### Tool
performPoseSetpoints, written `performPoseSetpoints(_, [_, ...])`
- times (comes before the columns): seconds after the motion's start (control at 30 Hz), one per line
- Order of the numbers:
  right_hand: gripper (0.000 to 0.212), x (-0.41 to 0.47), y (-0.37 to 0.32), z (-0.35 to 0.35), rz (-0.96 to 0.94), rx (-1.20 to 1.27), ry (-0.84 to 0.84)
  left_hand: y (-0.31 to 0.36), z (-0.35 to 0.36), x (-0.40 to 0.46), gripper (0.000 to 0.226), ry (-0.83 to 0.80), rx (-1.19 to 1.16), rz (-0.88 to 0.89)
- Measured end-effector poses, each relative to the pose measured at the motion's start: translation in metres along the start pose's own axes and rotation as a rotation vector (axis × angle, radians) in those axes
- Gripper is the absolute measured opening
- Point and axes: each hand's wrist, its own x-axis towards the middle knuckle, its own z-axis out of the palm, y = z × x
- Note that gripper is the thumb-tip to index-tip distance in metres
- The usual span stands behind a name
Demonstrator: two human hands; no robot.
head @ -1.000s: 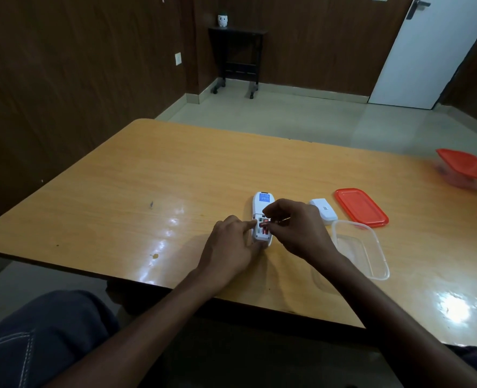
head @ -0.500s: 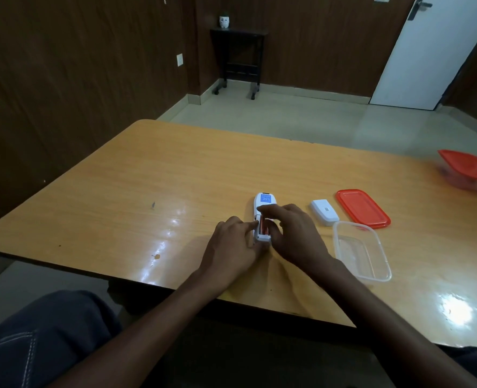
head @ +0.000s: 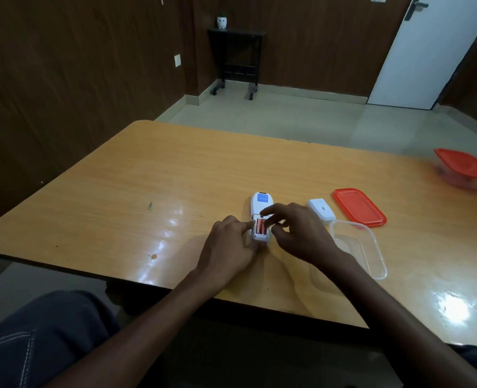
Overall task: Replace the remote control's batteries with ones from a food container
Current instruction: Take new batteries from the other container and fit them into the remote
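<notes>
The white remote control (head: 259, 204) lies face down on the wooden table (head: 148, 191) with its battery bay uncovered. Two copper-red batteries (head: 262, 227) sit side by side in the bay. My left hand (head: 227, 249) grips the remote's near end from the left, its index finger along the side. Just right of the bay hovers my right hand (head: 301, 233), fingers spread and loose, index finger reaching over the bay's far end and holding nothing. The white battery cover (head: 321, 210) lies to the right of the remote.
A clear, empty food container (head: 377, 259) stands right of my right hand, its red lid (head: 359, 207) lying behind it. A second container with a red lid (head: 465, 166) sits at the table's far right edge. The table's near edge runs just under my forearms.
My right hand pressed a battery down into the bay, then lifted and spread its fingers, so both batteries show. My left hand stayed on the remote.
</notes>
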Motion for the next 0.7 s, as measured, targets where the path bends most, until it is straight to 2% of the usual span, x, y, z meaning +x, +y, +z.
performPoseSetpoints(0.07, [0.035, 0.0, 0.011, 0.002, 0.088, -0.1, 0.114, 0.0, 0.0, 0.0, 0.057, 0.006, 0.009, -0.002])
performPoseSetpoints(0.1, [0.036, 0.0, 0.016, 0.003, 0.141, -0.213, 0.108, 0.001, -0.001, -0.001, 0.057, 0.01, 0.011, 0.0])
performPoseSetpoints(0.2, [0.048, 0.003, 0.028, 0.004, 0.357, -0.556, -0.119, 0.001, -0.001, -0.003, 0.059, 0.012, 0.002, 0.002])
performPoseSetpoints(0.27, [0.057, 0.003, 0.028, 0.004, 0.435, -0.628, -0.228, 0.001, -0.001, -0.003, 0.06, 0.005, 0.005, -0.004])
performPoseSetpoints(0.33, [0.05, 0.003, 0.025, 0.005, 0.387, -0.634, -0.197, 0.001, -0.002, -0.003, 0.06, 0.005, 0.011, -0.003])
performPoseSetpoints(0.47, [0.024, 0.003, 0.019, 0.007, 0.259, -0.512, -0.023, 0.002, -0.002, -0.004, 0.058, 0.011, 0.013, 0.009])
performPoseSetpoints(0.57, [0.024, 0.002, 0.017, 0.011, 0.28, -0.486, -0.001, 0.003, -0.002, -0.004, 0.059, 0.014, 0.024, 0.015])
performPoseSetpoints(0.7, [0.021, 0.002, 0.012, 0.009, 0.314, -0.296, 0.049, 0.003, -0.004, -0.005, 0.058, -0.007, -0.002, 0.008])
